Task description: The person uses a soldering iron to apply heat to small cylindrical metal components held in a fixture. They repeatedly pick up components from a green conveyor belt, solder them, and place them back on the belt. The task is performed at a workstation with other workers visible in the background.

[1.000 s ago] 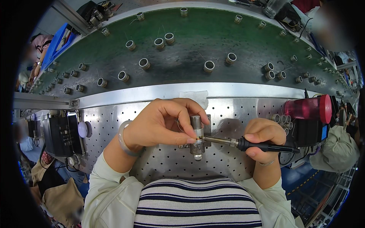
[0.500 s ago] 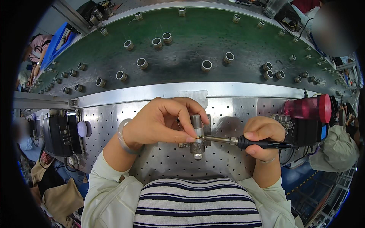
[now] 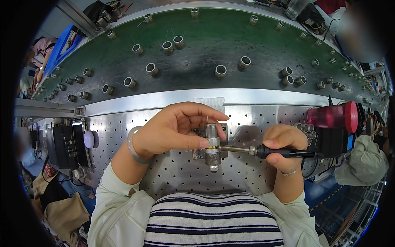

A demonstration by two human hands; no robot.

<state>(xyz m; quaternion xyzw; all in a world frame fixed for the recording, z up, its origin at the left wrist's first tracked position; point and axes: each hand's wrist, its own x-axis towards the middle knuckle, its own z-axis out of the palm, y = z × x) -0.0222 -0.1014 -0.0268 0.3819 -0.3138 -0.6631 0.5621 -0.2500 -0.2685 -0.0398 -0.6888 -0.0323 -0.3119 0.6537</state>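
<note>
A metal ring with a yellowish band and thin wires sits around an upright-looking metal post on a small fixture in front of me. My left hand is about it: the thumb presses the ring's left side, a fingertip lies at its right, and the index finger stretches out above the post. My right hand grips a soldering iron by its black handle. The iron's metal tip reaches left and touches the ring, or nearly so, at the band.
Beyond the perforated metal table runs a green conveyor belt carrying many small metal rings with wires. A red-pink container stands at the right, beside several stacked rings. A black box device is at the left.
My left index finger has lifted and straightened off the post, and the thumb has shifted slightly up. The rings on the belt have slid a little left. The soldering iron stays nearly in place.
</note>
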